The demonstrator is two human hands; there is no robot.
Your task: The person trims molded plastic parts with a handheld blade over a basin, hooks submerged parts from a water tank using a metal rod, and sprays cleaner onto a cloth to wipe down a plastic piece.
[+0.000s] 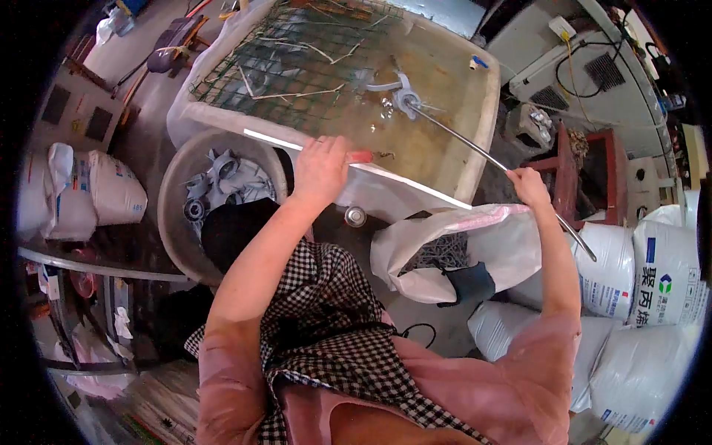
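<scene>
Through the feed, my right hand (528,185) grips a metal rod (460,139), likely for reach to the grey part (406,96) in the right half of the tub (486,104), my left hand (322,169) clenching a red handle (360,156) by its near edge.

This is a workshop: white sacks (660,267) stand at right, a water tub (484,111) is up top, a bin (169,200) at left holds gray parts (228,178)

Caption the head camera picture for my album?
Right hand holds a metal rod over the water tank; left hand beside a red object.
</scene>
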